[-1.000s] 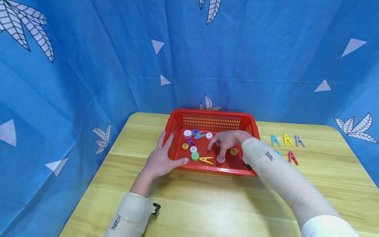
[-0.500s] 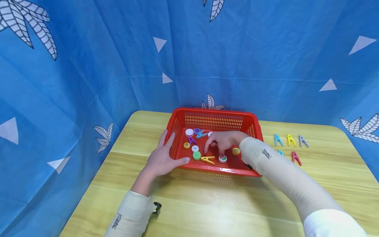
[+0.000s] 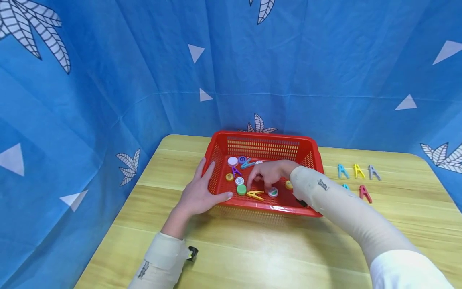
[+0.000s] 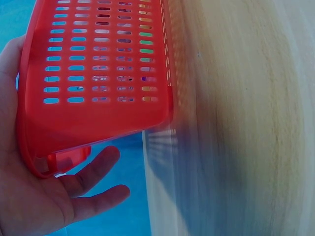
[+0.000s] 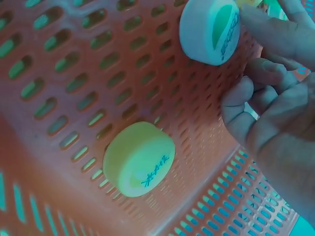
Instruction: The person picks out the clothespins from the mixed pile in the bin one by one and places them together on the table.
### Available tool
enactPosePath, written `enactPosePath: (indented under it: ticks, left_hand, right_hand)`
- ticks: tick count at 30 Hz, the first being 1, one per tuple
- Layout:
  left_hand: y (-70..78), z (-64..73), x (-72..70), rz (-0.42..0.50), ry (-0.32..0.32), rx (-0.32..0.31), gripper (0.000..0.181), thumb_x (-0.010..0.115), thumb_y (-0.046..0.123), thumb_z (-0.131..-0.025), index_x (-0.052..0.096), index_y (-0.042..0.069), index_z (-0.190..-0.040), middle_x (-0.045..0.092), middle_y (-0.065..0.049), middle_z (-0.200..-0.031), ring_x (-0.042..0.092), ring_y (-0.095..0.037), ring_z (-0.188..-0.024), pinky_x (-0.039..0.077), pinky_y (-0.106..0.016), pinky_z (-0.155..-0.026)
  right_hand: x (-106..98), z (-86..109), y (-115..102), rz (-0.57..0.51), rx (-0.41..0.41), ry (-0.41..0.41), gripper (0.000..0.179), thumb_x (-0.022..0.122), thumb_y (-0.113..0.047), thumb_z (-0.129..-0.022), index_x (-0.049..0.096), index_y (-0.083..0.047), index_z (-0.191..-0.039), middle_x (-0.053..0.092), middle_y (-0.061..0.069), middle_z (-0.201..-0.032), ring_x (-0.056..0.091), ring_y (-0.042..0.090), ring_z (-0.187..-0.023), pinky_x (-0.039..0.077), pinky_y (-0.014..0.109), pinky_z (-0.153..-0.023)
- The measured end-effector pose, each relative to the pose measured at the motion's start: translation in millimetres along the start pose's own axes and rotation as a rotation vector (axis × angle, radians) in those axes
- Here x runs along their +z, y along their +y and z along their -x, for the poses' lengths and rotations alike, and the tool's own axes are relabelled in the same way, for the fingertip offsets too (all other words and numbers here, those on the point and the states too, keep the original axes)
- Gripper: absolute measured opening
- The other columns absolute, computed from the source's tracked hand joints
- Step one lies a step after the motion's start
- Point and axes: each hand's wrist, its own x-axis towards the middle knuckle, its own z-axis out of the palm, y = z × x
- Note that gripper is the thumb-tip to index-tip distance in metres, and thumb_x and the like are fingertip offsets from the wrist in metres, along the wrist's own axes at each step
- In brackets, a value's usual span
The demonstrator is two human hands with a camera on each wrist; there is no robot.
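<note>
In the head view my left hand (image 3: 197, 194) rests on the red basket (image 3: 317, 176) at its left side, fingers spread and thumb lying along the front rim. My right hand (image 3: 272, 171) reaches down inside, index finger and thumb apart above the yellow clothespin (image 3: 255, 195); whether they touch it is unclear. Its other fingers are curled. Right beside the thumb lies a white bottle cap (image 3: 273, 193) with a green mark. A green cap (image 3: 241, 190) sits left of the index finger. The right wrist view shows a yellow cap (image 5: 140, 160) on the basket floor.
Further left in the basket are a purple clothespin (image 3: 236, 172), a blue clothespin (image 3: 247, 163) and several caps. On the wooden table (image 3: 274, 249), right of the basket, lie several clothespins, among them a red one (image 3: 365, 194). A blue curtain (image 3: 288, 72) hangs behind.
The right thumb has come off the white cap and moved left. The right index finger has moved left and toward the front, nearer the yellow clothespin. The left hand stays at the rim.
</note>
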Motion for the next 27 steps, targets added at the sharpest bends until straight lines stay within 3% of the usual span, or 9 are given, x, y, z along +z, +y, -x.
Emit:
enactPosePath:
  ticks: [6,11,18,23,27]
  left_hand:
    - [-0.9,-1.0,0.0,-0.005,0.002,-0.007,0.121,0.075,0.071,-0.07,0.017,0.018,-0.162,0.005,-0.001,-0.165,0.044,-0.03,-0.126,0.056,-0.051,-0.084]
    - [-2.1,-1.0,0.8,-0.008,-0.001,-0.005,0.12,0.074,0.072,-0.07,0.018,0.018,-0.162,0.005,-0.001,-0.165,0.045,-0.03,-0.126,0.056,-0.051,-0.084]
    - [-1.5,-1.1,1.6,-0.009,0.006,0.002,0.12,0.074,0.071,-0.071,0.018,0.018,-0.162,0.005,-0.001,-0.165,0.045,-0.03,-0.125,0.056,-0.051,-0.084]
    - [-1.4,-1.1,1.4,-0.009,0.005,0.0,0.12,0.074,0.072,-0.071,0.017,0.018,-0.162,0.004,0.0,-0.165,0.045,-0.03,-0.126,0.055,-0.051,-0.085]
    - [-1.1,-0.1,1.0,-0.005,0.002,-0.009,0.12,0.076,0.07,-0.071,0.016,0.019,-0.162,0.004,0.0,-0.165,0.044,-0.03,-0.127,0.056,-0.051,-0.085]
  right_hand:
    - [2.1,-3.5,-1.9,-0.004,-0.026,0.004,0.061,0.076,0.02,-0.068,0.078,-0.024,-0.111,0.056,0.019,-0.084,0.04,0.019,-0.072,0.034,0.028,-0.058]
    - [6.1,-5.4,-3.3,0.006,-0.026,0.001,0.064,0.077,0.021,-0.066,0.078,-0.025,-0.111,0.066,0.013,-0.1,0.043,0.025,-0.083,0.04,0.028,-0.068]
    - [8.7,-7.0,-1.6,0.02,-0.021,0.003,0.063,0.08,0.019,-0.067,0.078,-0.026,-0.112,0.067,0.005,-0.096,0.044,0.021,-0.082,0.041,0.027,-0.067]
    - [8.1,-7.0,-1.2,0.032,-0.024,-0.009,0.062,0.082,0.017,-0.067,0.078,-0.025,-0.113,0.069,-0.006,-0.101,0.047,0.018,-0.088,0.045,0.029,-0.078]
    - [8.2,-7.1,-2.2,0.031,-0.033,-0.018,0.062,0.081,0.018,-0.067,0.078,-0.023,-0.113,0.07,-0.004,-0.097,0.046,0.017,-0.086,0.045,0.029,-0.08]
